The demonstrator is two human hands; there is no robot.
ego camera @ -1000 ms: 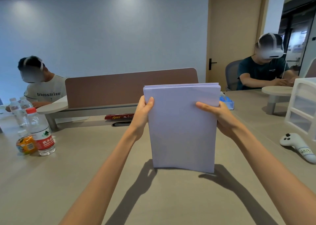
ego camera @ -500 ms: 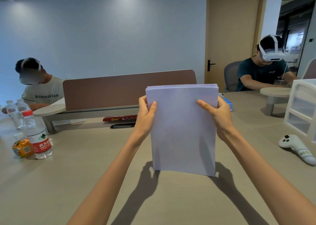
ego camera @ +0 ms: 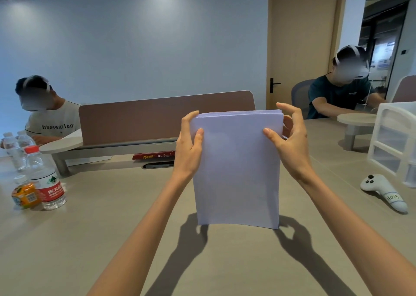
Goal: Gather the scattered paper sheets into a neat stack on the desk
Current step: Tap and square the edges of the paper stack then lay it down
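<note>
On desk [ego camera: 90, 239], paper stack [ego camera: 236, 171] stands upright between both hands [ego camera: 189, 151] [ego camera: 292, 151].

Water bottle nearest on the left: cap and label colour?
Both red on the water bottle; label has white lettering. Head view shows it.

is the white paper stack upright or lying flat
Upright: the white paper stack stands on its bottom edge on the beige desk.

Both bare forearms reach forward and converge toward the middle. The left hand [ego camera: 188, 147] grips the left edge of the upright paper stack [ego camera: 236, 171], thumb on the near face and fingers behind. The right hand [ego camera: 292, 147] pinches the right edge, thumb in front, index finger curled above the top corner.
</note>
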